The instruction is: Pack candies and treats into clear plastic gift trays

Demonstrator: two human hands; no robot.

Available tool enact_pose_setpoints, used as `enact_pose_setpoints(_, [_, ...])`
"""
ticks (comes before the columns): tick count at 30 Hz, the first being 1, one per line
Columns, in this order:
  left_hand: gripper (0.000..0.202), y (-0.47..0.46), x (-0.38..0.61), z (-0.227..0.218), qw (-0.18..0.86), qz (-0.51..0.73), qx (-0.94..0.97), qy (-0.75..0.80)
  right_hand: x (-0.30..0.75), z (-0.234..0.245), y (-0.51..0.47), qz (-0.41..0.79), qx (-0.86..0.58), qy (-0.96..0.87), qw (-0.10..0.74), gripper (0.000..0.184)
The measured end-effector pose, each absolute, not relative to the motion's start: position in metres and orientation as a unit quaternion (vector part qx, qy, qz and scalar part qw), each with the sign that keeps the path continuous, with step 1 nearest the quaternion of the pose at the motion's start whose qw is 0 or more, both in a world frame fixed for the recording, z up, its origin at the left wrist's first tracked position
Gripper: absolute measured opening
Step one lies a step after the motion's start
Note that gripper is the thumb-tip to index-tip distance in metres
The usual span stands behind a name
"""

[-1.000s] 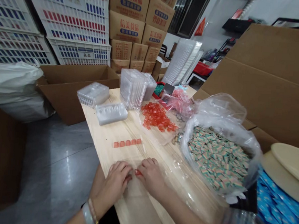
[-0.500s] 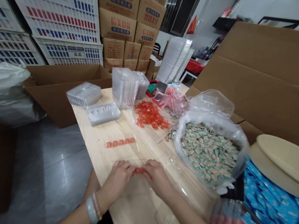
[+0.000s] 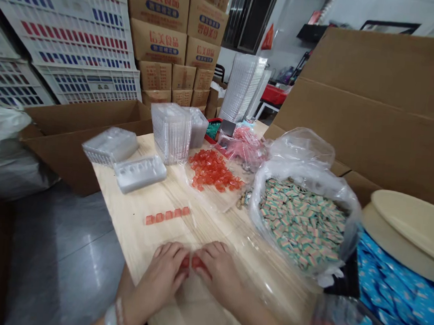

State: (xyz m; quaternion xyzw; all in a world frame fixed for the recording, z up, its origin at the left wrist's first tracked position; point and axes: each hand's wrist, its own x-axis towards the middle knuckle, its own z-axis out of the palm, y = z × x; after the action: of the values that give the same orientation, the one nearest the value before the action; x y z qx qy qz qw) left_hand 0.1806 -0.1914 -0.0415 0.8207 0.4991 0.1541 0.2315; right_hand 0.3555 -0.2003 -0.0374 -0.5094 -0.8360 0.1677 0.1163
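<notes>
I see one row of five red blocks (image 3: 168,215) seemingly done; left hand (image 3: 165,267) and right hand (image 3: 214,268) curl round more red pieces (image 3: 195,262), a loose heap (image 3: 212,171) beyond unlined

Floor (image 3: 69,271) on my feed is big grey tiles, kinda glossy, with a white streak of light bouncing off it left of the pale wooden table (image 3: 125,210). The wall (image 3: 289,10) at the back is whitish, and I've got a dark-framed window (image 3: 250,20) up there, with an orange bag (image 3: 267,38) hanging just right of it. Left side's all white slatted crates (image 3: 80,34), then printed cardboard cartons (image 3: 168,43) stacked beside them. Dark wall shelf (image 3: 310,32) over to the right.
</notes>
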Motion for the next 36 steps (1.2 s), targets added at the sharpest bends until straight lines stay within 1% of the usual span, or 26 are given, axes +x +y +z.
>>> enact_pose_setpoints(3, [0.033,-0.148,0.173,-0.024,0.22,0.201,0.824,0.482,0.359,-0.032,-0.187,0.163,-0.478,-0.85,0.15,0.02])
enact_pose_setpoints(6, [0.025,-0.077,0.184,-0.01,0.189,0.194,0.822,0.501,0.361,-0.026,-0.135,0.154,-0.493,-0.829,0.212,0.017])
enact_pose_setpoints(7, [0.024,-0.053,0.191,-0.01,0.17,0.169,0.813,0.531,0.359,-0.025,-0.111,0.159,-0.522,-0.805,0.233,0.018])
enact_pose_setpoints(9, [0.022,-0.014,0.209,-0.015,0.146,0.152,0.793,0.571,0.354,-0.027,-0.062,0.222,-0.577,-0.741,0.261,0.017])
enact_pose_setpoints(12, [0.024,0.016,0.226,-0.032,0.126,0.14,0.778,0.6,0.342,-0.04,-0.009,0.265,-0.602,-0.7,0.279,0.018])
enact_pose_setpoints(17, [0.028,0.012,0.216,-0.049,0.134,0.127,0.8,0.571,0.345,-0.071,0.002,0.327,-0.611,-0.636,0.339,0.025])
enact_pose_setpoints(19, [0.027,0.008,0.21,-0.05,0.145,0.119,0.813,0.551,0.355,-0.075,-0.005,0.369,-0.61,-0.598,0.367,0.024])
enact_pose_setpoints(22, [0.026,0.003,0.208,-0.047,0.151,0.115,0.827,0.529,0.372,-0.071,-0.02,0.454,-0.593,-0.53,0.402,0.018])
enact_pose_setpoints(27, [0.03,-0.004,0.218,-0.04,0.145,0.123,0.844,0.502,0.385,-0.058,-0.046,0.567,-0.546,-0.419,0.452,0.029])
enact_pose_setpoints(31, [0.026,-0.009,0.229,-0.038,0.151,0.127,0.848,0.492,0.386,-0.058,-0.053,0.604,-0.534,-0.351,0.476,0.028])
enact_pose_setpoints(36, [0.016,-0.004,0.245,-0.038,0.185,0.139,0.84,0.492,0.386,-0.055,-0.052,0.613,-0.532,-0.31,0.495,0.026])
